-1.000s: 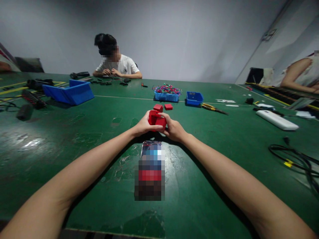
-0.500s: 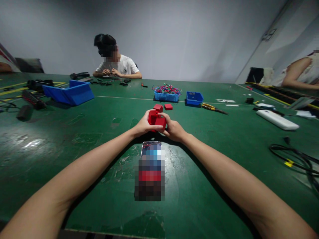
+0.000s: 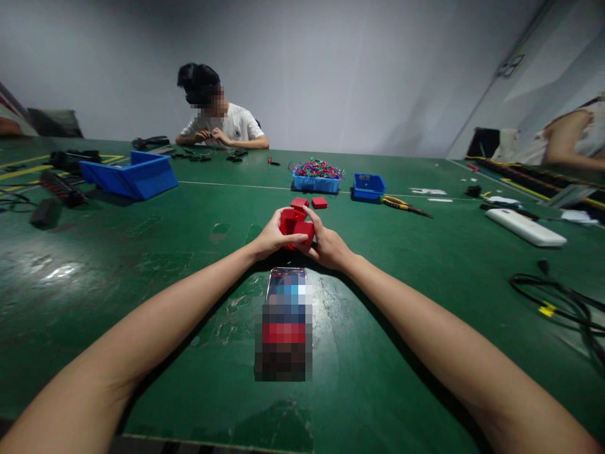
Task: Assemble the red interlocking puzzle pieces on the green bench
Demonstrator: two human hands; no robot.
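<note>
My left hand point(image 3: 270, 239) and my right hand point(image 3: 329, 244) meet over the middle of the green table. Between them they hold a small red box point(image 3: 303, 233), which appears to stand open, with a hollow showing on its left side. The left thumb lies along the near side of the box. Fingers of my right hand curl around its right side. Just beyond the hands, two more small red blocks or boxes, a left one point(image 3: 299, 203) and a right one point(image 3: 319, 202), rest on the table. A phone point(image 3: 286, 274) lies nearer to me, its screen lit and partly blurred.
Farther back are a light-blue tray point(image 3: 316, 184) heaped with coloured wires, a blue bin point(image 3: 369, 187) and yellow-handled pliers point(image 3: 397, 203). A larger blue bin point(image 3: 142, 178) stands left. At right lie a white oblong case point(image 3: 525, 227) and black cables point(image 3: 562, 302). A co-worker point(image 3: 231, 126) sits opposite.
The fingers of my right hand have shifted slightly on the red box, the index finger now straighter along its upper right side. Both hands stay in nearly the same place.
</note>
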